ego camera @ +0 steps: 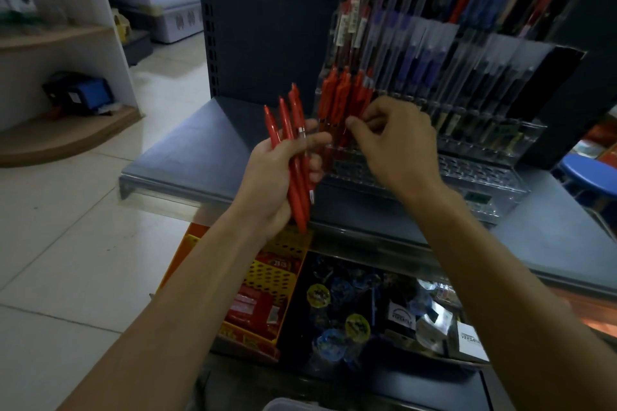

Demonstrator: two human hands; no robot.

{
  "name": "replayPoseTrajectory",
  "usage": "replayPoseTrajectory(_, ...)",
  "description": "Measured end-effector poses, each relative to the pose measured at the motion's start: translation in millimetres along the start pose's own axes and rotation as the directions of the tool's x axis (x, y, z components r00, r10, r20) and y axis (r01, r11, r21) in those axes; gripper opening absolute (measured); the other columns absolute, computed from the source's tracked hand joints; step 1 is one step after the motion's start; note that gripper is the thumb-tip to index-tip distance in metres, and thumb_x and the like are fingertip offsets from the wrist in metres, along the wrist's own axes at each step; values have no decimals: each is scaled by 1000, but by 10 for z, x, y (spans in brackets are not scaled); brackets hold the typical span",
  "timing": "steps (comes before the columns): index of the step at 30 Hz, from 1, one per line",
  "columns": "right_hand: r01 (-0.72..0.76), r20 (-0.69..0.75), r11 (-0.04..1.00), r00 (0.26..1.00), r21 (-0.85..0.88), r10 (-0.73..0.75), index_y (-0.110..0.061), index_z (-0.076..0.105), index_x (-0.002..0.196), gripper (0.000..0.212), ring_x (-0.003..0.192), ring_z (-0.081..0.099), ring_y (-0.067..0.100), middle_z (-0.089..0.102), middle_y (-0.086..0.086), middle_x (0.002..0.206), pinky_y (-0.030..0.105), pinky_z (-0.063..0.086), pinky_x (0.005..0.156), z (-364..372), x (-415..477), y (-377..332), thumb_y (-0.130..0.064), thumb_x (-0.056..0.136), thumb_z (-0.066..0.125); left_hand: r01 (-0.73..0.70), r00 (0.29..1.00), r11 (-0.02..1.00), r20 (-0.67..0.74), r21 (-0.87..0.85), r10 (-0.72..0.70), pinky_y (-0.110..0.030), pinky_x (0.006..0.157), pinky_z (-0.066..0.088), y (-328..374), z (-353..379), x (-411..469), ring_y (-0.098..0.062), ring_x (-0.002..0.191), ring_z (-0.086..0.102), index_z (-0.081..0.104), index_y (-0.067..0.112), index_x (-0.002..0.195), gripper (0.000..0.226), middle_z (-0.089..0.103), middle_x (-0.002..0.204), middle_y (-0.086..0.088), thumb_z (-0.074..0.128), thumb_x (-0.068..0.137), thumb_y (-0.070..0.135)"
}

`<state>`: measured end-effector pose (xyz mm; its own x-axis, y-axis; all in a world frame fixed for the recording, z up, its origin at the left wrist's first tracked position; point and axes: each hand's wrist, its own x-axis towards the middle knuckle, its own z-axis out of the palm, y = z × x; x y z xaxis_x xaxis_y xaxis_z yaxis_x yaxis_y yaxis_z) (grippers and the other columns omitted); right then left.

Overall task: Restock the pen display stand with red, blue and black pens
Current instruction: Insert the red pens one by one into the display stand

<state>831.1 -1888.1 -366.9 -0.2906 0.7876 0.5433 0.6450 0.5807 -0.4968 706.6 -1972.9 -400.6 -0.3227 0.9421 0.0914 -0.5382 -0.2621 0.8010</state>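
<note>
While the left hand (pixel 273 173) grips a bundle of red pens (pixel 295 157) just left of the clear pen display stand (pixel 467 173), its fingers (pixel 317 138) curled round the barrels, the right hand (pixel 397 140) reaches into the stand's left end, among the red pens standing there (pixel 337 97). That hand's fingers are curled with the thumb close by, but blur hides whether they pinch a pen. The stand sits on a grey shelf (pixel 187 143).

Glossy red plastic pens (pixel 293 157), clear acrylic-looking stand (pixel 467 173) (matt grey metal shelf (pixel 187 147)).
</note>
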Motion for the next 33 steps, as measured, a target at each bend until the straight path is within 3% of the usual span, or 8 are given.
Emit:
replayPoseTrajectory(6,-23,54,999,998,44,20,-20,64,84,16,64,59,6,61,-11,70,36,56,65,62,-106,30,-33,94,60,-8,999,1000,35,8,8,-27,75,57,-23,27,-60,-15,85,71,58,8,114,19,73,107,-8,47,98,7)
replayPoseTrajectory(12,-50,108,997,993,59,44,-22,66,95,19,73,60,5,63,-11,80,27,51,67,1,-68,63,-40,88,66,13,1000,1000,14,28,-13,-28,76,58,-18,34,-61,-15,84,71,58,8,115,20,74,106,-7,46,99,6)
replayPoseTrajectory(15,33,57,999,998,-22,-31,-21,67,89,15,75,61,12,66,-8,80,35,52,72,80,-114,72,-36,90,65,18,1000,999,8,31,-18,-27,74,58,-31,29,-53,-15,80,71,57,6,117,21,74,104,-8,46,98,6)
replayPoseTrajectory(19,73,37,984,997,-165,-67,-21,67,92,20,94,58,21,67,-3,93,39,44,86,130,-122,122,-40,91,61,12,1000,998,23,60,-13,-26,73,58,-46,36,-44,-14,81,71,57,7,117,21,74,104,-7,47,99,7)
replayPoseTrajectory(24,46,0,999,999,4,-46,-21,68,103,18,99,54,17,64,-4,99,38,46,90,77,-254,144,-34,93,58,5,999,999,46,49,-7,-28,78,58,-73,70,-55,-18,92,71,59,7,115,21,74,105,-8,46,99,5)
replayPoseTrajectory(27,45,-64,958,998,284,-27,-20,61,91,11,78,57,5,61,-9,82,25,49,72,-28,-418,69,-21,98,54,11,997,999,81,53,-15,-30,82,57,-119,113,-66,-22,104,69,58,6,119,24,71,112,-11,45,99,4)
replayPoseTrajectory(29,7,46,896,998,444,-31,-18,63,90,13,71,65,4,66,-6,80,26,55,67,-72,-475,24,-24,98,55,13,995,997,95,70,-19,-29,81,57,-148,152,-79,-21,104,69,60,6,120,25,71,112,-11,47,98,5)
replayPoseTrajectory(33,-79,246,912,969,401,-24,-22,70,93,17,80,67,20,68,6,85,44,57,76,-135,-463,80,-37,91,63,26,996,993,87,113,-36,-27,83,57,-207,212,-107,-19,101,69,63,11,115,23,72,108,-11,49,97,10)
